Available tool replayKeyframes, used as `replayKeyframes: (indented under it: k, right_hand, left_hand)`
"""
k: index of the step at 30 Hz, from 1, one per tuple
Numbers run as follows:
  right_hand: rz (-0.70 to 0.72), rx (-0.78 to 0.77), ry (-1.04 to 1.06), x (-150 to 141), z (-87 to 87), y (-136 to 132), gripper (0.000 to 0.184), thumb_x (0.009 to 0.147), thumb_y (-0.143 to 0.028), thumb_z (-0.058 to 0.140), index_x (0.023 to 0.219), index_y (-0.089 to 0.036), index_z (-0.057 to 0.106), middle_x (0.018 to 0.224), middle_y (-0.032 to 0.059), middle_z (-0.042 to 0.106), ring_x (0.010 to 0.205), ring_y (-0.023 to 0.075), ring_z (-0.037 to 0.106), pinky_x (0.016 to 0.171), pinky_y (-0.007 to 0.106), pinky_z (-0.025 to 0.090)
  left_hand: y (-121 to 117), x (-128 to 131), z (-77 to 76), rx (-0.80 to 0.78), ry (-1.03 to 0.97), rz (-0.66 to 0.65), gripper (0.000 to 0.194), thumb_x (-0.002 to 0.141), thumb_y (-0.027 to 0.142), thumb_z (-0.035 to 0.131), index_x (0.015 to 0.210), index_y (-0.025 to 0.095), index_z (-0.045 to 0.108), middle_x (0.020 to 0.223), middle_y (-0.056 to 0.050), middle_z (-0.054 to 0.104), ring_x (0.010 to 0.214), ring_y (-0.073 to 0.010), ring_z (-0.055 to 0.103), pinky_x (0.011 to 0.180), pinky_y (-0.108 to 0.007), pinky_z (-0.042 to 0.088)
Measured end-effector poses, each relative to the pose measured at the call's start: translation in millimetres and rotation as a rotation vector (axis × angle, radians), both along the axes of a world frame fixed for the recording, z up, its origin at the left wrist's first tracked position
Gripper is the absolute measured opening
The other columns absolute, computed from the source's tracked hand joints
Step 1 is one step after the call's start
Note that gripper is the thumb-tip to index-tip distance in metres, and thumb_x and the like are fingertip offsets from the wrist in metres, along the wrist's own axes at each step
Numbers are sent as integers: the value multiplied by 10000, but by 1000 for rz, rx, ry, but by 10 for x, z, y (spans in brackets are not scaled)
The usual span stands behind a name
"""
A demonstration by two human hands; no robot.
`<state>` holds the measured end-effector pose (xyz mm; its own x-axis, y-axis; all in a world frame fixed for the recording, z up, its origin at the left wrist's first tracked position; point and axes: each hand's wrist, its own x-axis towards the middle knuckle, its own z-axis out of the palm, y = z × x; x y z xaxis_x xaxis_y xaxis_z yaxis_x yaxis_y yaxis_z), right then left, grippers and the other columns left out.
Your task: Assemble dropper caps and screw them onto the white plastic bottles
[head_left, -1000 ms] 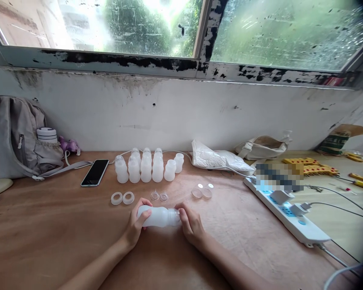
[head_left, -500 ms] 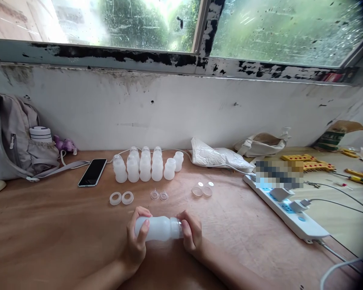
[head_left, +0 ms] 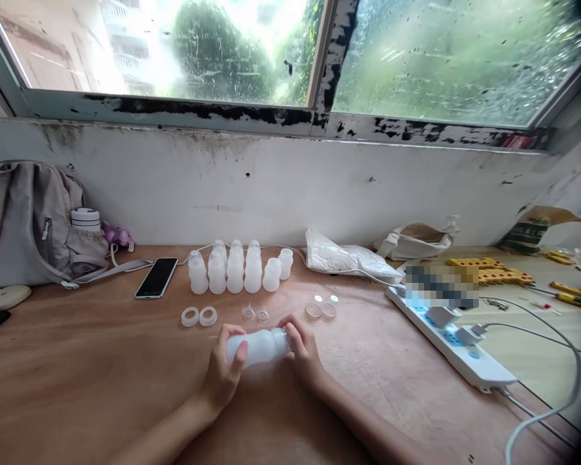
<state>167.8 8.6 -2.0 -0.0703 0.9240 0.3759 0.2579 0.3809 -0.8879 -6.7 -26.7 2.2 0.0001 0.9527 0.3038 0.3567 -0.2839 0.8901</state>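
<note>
A frosted white plastic baby bottle [head_left: 259, 349] lies nearly level above the near part of the table, its capped end to the right. My left hand [head_left: 224, 374] wraps round the base end, thumb in front. At the other end, my right hand [head_left: 306, 355] grips the clear cap [head_left: 281, 340]; its fingers partly hide it. Beyond the hands lie two white rings [head_left: 184, 318], two small clear pieces shaped like bottle nipples [head_left: 248, 314] and two clear round discs [head_left: 313, 311] with small white dots beside them.
Several frosted bottles [head_left: 235, 274] stand in rows near the wall, some capped; two at the right are uncapped. A phone [head_left: 157, 278] lies left of them, near a grey backpack [head_left: 29, 219]. On the right are a white power strip [head_left: 455, 345], cables and a silvery packet [head_left: 348, 258].
The view has shifted slightly. The bottle's capped end has tilted up, and my right hand has turned higher around the cap. Both hands keep hold.
</note>
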Motion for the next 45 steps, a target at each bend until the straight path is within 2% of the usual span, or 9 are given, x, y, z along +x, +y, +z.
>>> replayKeyframes:
  k: [4, 7, 11, 14, 17, 21, 29, 36, 45]
  right_hand:
    - [-84, -6, -16, 93, 329, 211, 260, 786, -384, 485, 640, -169, 491, 547, -36, 445, 497, 101, 396, 465, 215, 304]
    - [-273, 202, -67, 200, 736, 363, 258, 745, -385, 551, 623, -161, 520, 532, -41, 440, 492, 94, 374, 464, 210, 288]
    - [-701, 518, -4, 285, 1302, 643, 262, 802, -398, 470, 743, -158, 558, 565, -38, 448, 490, 94, 378, 485, 214, 312]
    - [-748, 631, -182, 251, 1515, 932, 273, 807, -411, 461, 858, -171, 581, 697, 0, 543, 546, 110, 440, 562, 238, 364]
    - [-707, 612, -361, 158, 1459, 1253, 307, 820, -412, 443, 977, -184, 576, 823, 48, 595, 664, 155, 495, 656, 281, 384]
    - [-629, 440, -543, 42, 1161, 1591, 319, 830, -382, 442, 1041, -182, 571, 848, 78, 624, 819, 215, 503, 732, 317, 362]
    - [-435, 208, -718, -119, 785, 1814, 323, 785, -365, 506, 1073, -217, 521, 859, 62, 644, 886, 250, 496, 735, 344, 320]
    - [-370, 100, -766, -156, 727, 1886, 238, 767, -416, 505, 920, -235, 525, 845, 40, 645, 900, 250, 493, 730, 355, 303]
    - [-362, 56, -768, -121, 726, 1917, 266, 783, -399, 477, 977, -217, 493, 900, 64, 631, 940, 261, 489, 762, 405, 306]
  left_hand:
    - [22, -44, -89, 143, 299, -170, 353, 796, 299, 471, 1124, 218, 367, 1046, -63, 541, 913, -190, 540, 768, -311, 451]
    - [31, -58, -166, 275, 447, -234, 540, 788, 220, 480, 1264, 221, 226, 1197, -92, 474, 1080, -203, 471, 894, -356, 416]
    - [43, -77, -161, 329, 564, -235, 534, 783, 145, 443, 1274, 212, 244, 1202, -99, 470, 1122, -214, 440, 953, -411, 373]
    - [58, -103, -124, 323, 584, -213, 495, 772, 129, 434, 1244, 216, 311, 1170, -94, 494, 1075, -222, 474, 927, -424, 391]
    - [84, -134, -120, 330, 588, -191, 466, 771, 135, 434, 1222, 216, 351, 1162, -94, 500, 1055, -233, 482, 919, -443, 385]
    - [122, -163, -146, 318, 571, -167, 439, 764, 129, 439, 1192, 209, 383, 1138, -90, 508, 1045, -227, 481, 892, -417, 406]
    - [232, -291, -129, 346, 659, -97, 410, 755, 116, 439, 1155, 204, 431, 1105, -81, 522, 1041, -222, 477, 895, -400, 391]
    - [465, -523, -202, 315, 707, 146, 339, 762, 149, 442, 1098, 182, 478, 1086, -86, 539, 1040, -237, 473, 889, -413, 352]
    - [514, -577, -232, 348, 842, 289, 344, 749, 170, 450, 1087, 204, 505, 1118, -108, 551, 1080, -264, 449, 941, -494, 240]
